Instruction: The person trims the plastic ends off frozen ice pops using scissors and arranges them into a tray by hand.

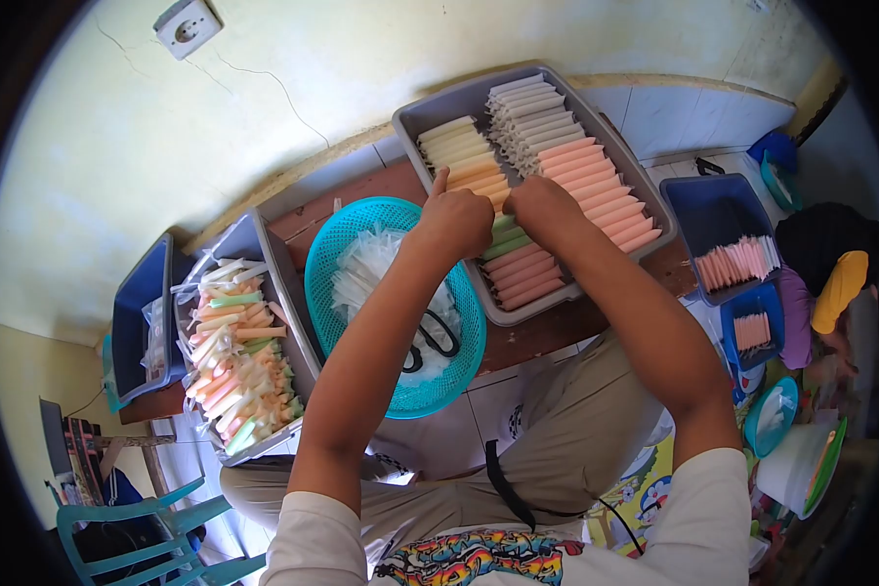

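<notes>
My left hand (456, 221) is closed over the left part of a grey tray (627, 146), its thumb pointing up. Beside it, my right hand (545, 212) is curled with the fingers down over the tray's middle. What the fingers hold is hidden behind the hands. Around them lie rows of plastic-wrapped sticks that look like ice pops: cream ones (454, 145), grey-white ones (535, 115), orange ones (481, 176), green ones (506, 237) and pink ones (596, 186). Under my left forearm sits a turquoise basket (317, 278) with clear plastic bags (361, 273) and black-handled scissors (439, 337).
Left of the basket, a grey crate (288, 303) holds bundled colored sticks (239, 361). A blue bin (132, 322) stands beyond it. At right, a dark blue bin (703, 200) and a smaller blue container (774, 342) hold pink sticks. A turquoise chair (156, 532) stands lower left.
</notes>
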Demonstrator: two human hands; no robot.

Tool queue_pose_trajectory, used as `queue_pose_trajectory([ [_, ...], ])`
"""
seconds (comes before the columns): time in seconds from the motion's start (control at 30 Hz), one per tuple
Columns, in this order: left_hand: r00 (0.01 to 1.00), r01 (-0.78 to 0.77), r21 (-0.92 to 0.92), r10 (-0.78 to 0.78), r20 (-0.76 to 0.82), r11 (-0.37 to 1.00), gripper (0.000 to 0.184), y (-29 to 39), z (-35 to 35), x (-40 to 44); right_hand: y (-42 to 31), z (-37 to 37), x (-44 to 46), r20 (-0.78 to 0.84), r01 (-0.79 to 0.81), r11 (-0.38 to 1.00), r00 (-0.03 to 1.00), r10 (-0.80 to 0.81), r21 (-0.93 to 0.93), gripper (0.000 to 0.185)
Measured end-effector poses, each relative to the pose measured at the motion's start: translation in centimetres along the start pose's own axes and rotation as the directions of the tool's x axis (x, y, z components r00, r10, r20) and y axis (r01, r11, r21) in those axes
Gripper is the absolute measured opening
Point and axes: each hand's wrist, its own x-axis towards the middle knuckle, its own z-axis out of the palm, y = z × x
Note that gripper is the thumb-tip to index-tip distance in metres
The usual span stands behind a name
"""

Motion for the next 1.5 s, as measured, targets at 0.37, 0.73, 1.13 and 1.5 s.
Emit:
queue_pose_trajectory([
  [0.37,0.998,-0.005,0.109,-0.003,0.066,0.994,0.020,1.0,-0.1,0.4,0.0,0.8,-0.1,0.057,-0.025,0.999,0.998,0.023,0.030,0.015],
  [0.73,0.994,-0.010,0.127,-0.004,0.110,0.992,0.024,1.0,-0.2,0.7,0.0,0.5,0.0,0.096,-0.023,0.999,0.995,0.019,0.041,0.020],
  [1.13,1.000,-0.002,0.137,0.000,0.015,0.991,0.021,1.1,0.8,0.2,0.4,1.6,-0.1,0.078,-0.025,0.998,0.997,0.020,0.057,0.015],
  [1.5,0.995,0.012,0.097,-0.002,-0.101,0.995,0.019,1.1,1.2,0.0,0.7,1.8,-0.1,0.086,-0.024,0.998,0.996,0.019,0.058,0.012],
])
